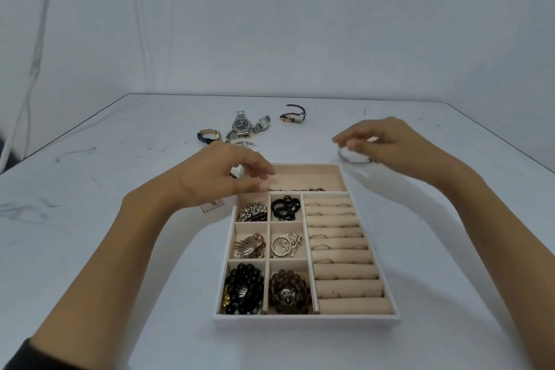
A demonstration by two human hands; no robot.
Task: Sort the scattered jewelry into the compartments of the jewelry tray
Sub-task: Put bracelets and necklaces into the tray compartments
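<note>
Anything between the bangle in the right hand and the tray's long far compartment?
Nothing visible between the bangle and the long compartment. The left hand hovers over its left end; a chain lies along its near wall.

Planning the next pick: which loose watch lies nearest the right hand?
The dark-strapped watch, lying alone and rightmost of them; the other watches cluster farther left, beyond the left hand.

Bare left hand (222, 171), bare right hand (387, 141), dark left sleeve (21, 353)
</note>
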